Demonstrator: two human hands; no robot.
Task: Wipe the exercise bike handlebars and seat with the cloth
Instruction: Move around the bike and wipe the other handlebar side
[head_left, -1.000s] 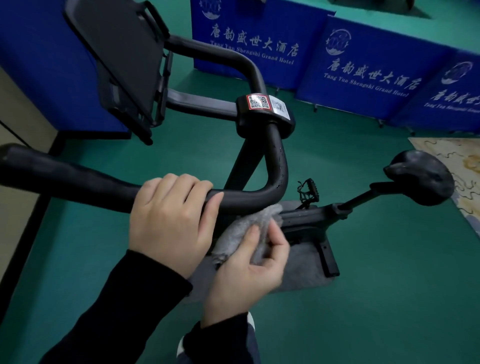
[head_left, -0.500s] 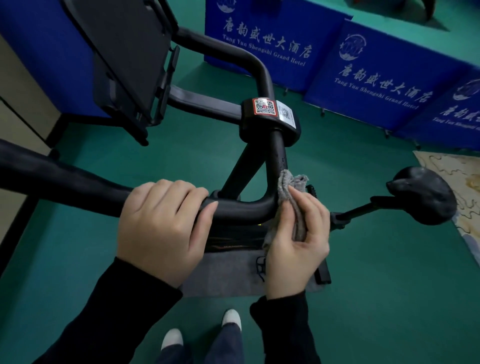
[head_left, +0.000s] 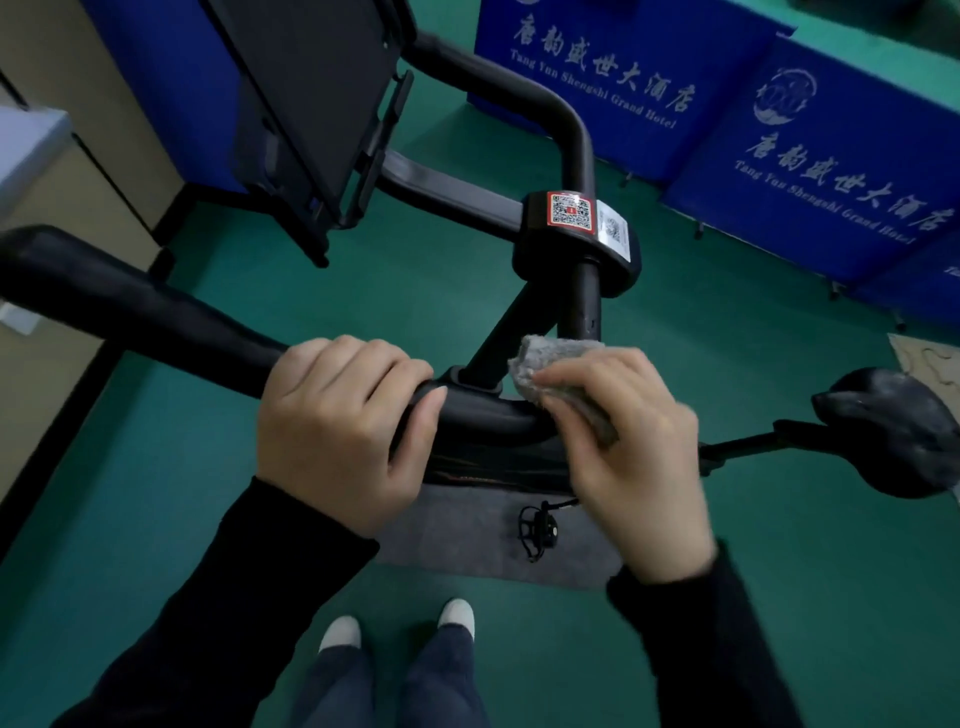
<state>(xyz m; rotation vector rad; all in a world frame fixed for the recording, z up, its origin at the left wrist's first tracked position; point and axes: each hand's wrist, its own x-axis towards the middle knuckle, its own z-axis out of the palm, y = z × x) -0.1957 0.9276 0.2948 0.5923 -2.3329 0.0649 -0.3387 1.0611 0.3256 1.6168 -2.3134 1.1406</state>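
The exercise bike's black handlebar (head_left: 156, 317) runs from the left edge to a bend in the middle, then up to a clamp with a QR sticker (head_left: 571, 213). My left hand (head_left: 343, 431) grips the near bar just left of the bend. My right hand (head_left: 623, 447) presses a grey fluffy cloth (head_left: 550, 358) onto the bend itself, the cloth wrapped over the bar. The black seat (head_left: 898, 426) sticks out on its post at the right edge, apart from both hands.
A black tablet holder (head_left: 306, 104) stands tilted at the upper left. Blue hotel banners (head_left: 810, 150) fence the back and right. A grey mat (head_left: 467, 530) lies under the bike on the green floor, with a pedal (head_left: 537, 530) above it. My shoes (head_left: 395, 626) are below.
My right hand has brought the cloth up from under the bar onto the bend and slid it over the top. My left hand has kept its grip.
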